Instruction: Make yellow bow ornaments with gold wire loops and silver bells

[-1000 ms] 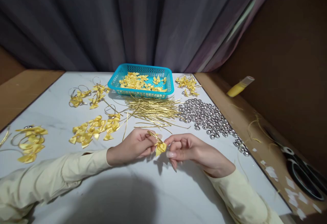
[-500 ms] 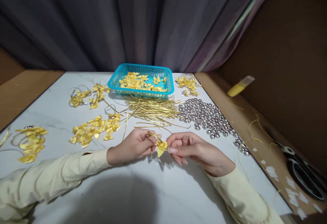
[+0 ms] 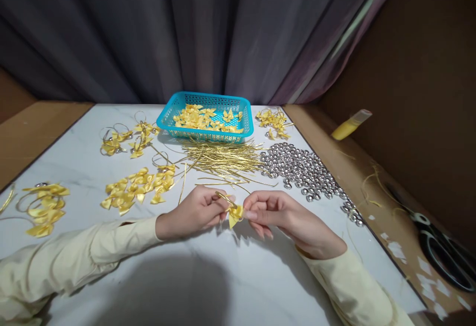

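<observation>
A small yellow ribbon bow (image 3: 235, 215) sits between both of my hands, just above the white table (image 3: 208, 276). My left hand (image 3: 195, 211) pinches it from the left, together with a thin gold wire (image 3: 223, 198) that sticks up and to the left. My right hand (image 3: 284, 215) is closed on the bow's right side, fingers curled under. Both sleeves are pale yellow.
A blue basket (image 3: 206, 135) of yellow bows stands at the back. In front of it lie gold wires (image 3: 223, 160) and silver beads (image 3: 303, 170). Loose bows (image 3: 136, 190) and wired bows (image 3: 42, 207) lie left. Scissors (image 3: 442, 254) and a yellow tube (image 3: 349, 125) lie right.
My right hand's fingers have curled in and closed more tightly on the bow. The bow and my left hand have hardly moved.
</observation>
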